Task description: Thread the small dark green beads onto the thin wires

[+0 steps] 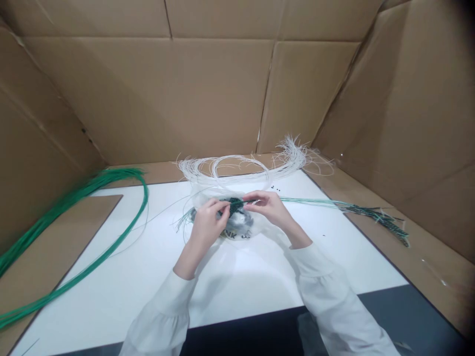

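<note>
Above a clear plastic bag (243, 233) with dark contents, my left hand (211, 220) pinches thin green wires (311, 200) between thumb and fingers. On the other side of the bag, my right hand (267, 207) has its fingers closed on the same wires. Small dark pieces show between the two hands, too small to make out singly. The wires run right to a bundle (389, 225) with dark pieces along its strands. Loose green ends (182, 217) stick out left of my left hand.
A large coil of green wire (122, 237) curves along the left side. White wires (241, 176) lie coiled at the back of the white board (237, 291). Several tiny black pieces (275, 188) sit behind my right hand. Cardboard walls (222, 94) enclose the back and sides.
</note>
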`<state>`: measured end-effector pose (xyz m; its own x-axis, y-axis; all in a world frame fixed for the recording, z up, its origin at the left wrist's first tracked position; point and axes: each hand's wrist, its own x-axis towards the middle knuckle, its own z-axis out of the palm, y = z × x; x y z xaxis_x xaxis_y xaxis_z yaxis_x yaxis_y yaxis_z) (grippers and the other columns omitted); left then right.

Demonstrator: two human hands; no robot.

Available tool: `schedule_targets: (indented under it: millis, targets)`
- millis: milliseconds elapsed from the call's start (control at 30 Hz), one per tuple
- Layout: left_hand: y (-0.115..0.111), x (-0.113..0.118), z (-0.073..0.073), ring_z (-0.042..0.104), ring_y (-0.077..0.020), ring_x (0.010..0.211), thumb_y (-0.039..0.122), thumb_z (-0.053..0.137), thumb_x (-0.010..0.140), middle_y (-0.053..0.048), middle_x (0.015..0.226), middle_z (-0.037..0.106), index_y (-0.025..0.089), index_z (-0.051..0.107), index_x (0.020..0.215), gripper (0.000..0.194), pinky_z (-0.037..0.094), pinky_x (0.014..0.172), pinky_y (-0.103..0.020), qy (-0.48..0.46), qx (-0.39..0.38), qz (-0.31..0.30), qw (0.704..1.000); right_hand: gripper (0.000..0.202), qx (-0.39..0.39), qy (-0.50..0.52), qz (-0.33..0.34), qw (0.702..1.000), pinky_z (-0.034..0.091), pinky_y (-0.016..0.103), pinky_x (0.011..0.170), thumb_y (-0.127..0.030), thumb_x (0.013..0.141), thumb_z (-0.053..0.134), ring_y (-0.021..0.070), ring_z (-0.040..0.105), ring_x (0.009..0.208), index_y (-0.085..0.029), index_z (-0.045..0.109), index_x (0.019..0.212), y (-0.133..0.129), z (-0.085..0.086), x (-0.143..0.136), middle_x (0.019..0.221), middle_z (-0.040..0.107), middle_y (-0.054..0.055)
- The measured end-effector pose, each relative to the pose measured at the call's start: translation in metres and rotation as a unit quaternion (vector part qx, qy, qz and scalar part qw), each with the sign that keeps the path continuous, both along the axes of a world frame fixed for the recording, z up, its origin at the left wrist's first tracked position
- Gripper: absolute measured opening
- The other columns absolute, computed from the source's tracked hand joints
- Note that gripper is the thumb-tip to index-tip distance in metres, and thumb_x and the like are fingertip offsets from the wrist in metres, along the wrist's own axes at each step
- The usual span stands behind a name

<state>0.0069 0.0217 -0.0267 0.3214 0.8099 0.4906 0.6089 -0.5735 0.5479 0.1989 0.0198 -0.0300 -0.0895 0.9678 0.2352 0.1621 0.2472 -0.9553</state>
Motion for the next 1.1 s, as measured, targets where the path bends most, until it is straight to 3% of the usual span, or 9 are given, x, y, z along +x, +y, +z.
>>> schedule_targets:
  millis: [233, 467, 600, 733, 833, 967, 1100]
  targets:
    - [0.0, 0.001, 0.001, 0.05, -0.0117, 0.057, 0.024, 0.053, 0.078, -0.003, 0.07, 0.061, 0.019, 0.07, 0.085, 0.02, 0.04, 0.06, -0.023, -0.044, -0.04, -0.019, 0.998, 0.02, 0.022, -0.041, -0.06, 0.997, 0.048, 0.03, 0.065, -0.032, 0.063, 0.07, 0.019, 0.063, 0.069, -0.016, 0.07, 0.076, 0.002, -0.001, 0.004, 0.078, 0.07, 0.006]
    - [-0.001, 0.001, 0.003, 0.048, -0.0119, 0.055, 0.024, 0.056, 0.075, -0.002, 0.068, 0.062, 0.019, 0.07, 0.077, 0.015, 0.038, 0.058, -0.023, -0.08, -0.059, 0.002, 0.995, 0.019, 0.068, -0.125, -0.044, 0.989, 0.047, 0.033, 0.074, -0.028, 0.069, 0.066, 0.0204, 0.062, 0.082, -0.019, 0.068, 0.085, -0.001, 0.004, 0.006, 0.088, 0.069, 0.006]
    - [-0.001, 0.003, 0.001, 0.048, -0.0121, 0.055, 0.025, 0.055, 0.076, -0.002, 0.068, 0.062, 0.019, 0.07, 0.077, 0.015, 0.038, 0.059, -0.023, -0.077, -0.067, -0.028, 0.994, 0.024, 0.138, -0.185, -0.016, 0.973, 0.043, 0.035, 0.083, -0.027, 0.069, 0.068, 0.0213, 0.059, 0.092, -0.022, 0.067, 0.092, -0.007, 0.006, -0.004, 0.094, 0.068, 0.006]
    - [-0.003, 0.006, -0.002, 0.047, -0.0123, 0.055, 0.026, 0.054, 0.077, -0.003, 0.069, 0.063, 0.019, 0.07, 0.078, 0.017, 0.036, 0.058, -0.024, -0.082, -0.096, -0.044, 0.991, 0.01, 0.184, -0.236, -0.02, 0.954, 0.041, 0.034, 0.077, -0.028, 0.075, 0.064, 0.0191, 0.06, 0.077, -0.022, 0.07, 0.08, -0.009, 0.004, -0.01, 0.079, 0.07, 0.004]
    - [-0.002, 0.006, -0.001, 0.047, -0.0131, 0.054, 0.029, 0.057, 0.074, -0.003, 0.068, 0.065, 0.018, 0.07, 0.075, 0.017, 0.035, 0.056, -0.024, -0.117, -0.142, -0.031, 0.982, 0.012, 0.219, -0.257, -0.044, 0.94, 0.039, 0.034, 0.074, -0.031, 0.077, 0.062, 0.0182, 0.06, 0.072, -0.023, 0.071, 0.077, -0.007, 0.002, -0.008, 0.074, 0.07, 0.004]
    - [0.0, 0.005, 0.001, 0.048, -0.0139, 0.054, 0.031, 0.06, 0.071, -0.003, 0.066, 0.066, 0.017, 0.07, 0.073, 0.017, 0.034, 0.054, -0.024, -0.141, -0.196, -0.022, 0.97, 0.015, 0.248, -0.287, -0.065, 0.923, 0.038, 0.034, 0.076, -0.034, 0.076, 0.062, 0.0193, 0.059, 0.077, -0.023, 0.07, 0.084, -0.006, -0.001, -0.005, 0.079, 0.07, 0.005]
    - [0.001, 0.006, -0.001, 0.05, -0.0144, 0.056, 0.029, 0.057, 0.072, -0.003, 0.069, 0.068, 0.017, 0.07, 0.073, 0.018, 0.036, 0.056, -0.024, -0.116, -0.212, -0.039, 0.97, 0.017, 0.283, -0.325, -0.036, 0.902, 0.035, 0.035, 0.081, -0.033, 0.079, 0.059, 0.0184, 0.058, 0.083, -0.025, 0.068, 0.092, -0.007, -0.004, -0.011, 0.086, 0.07, 0.003]
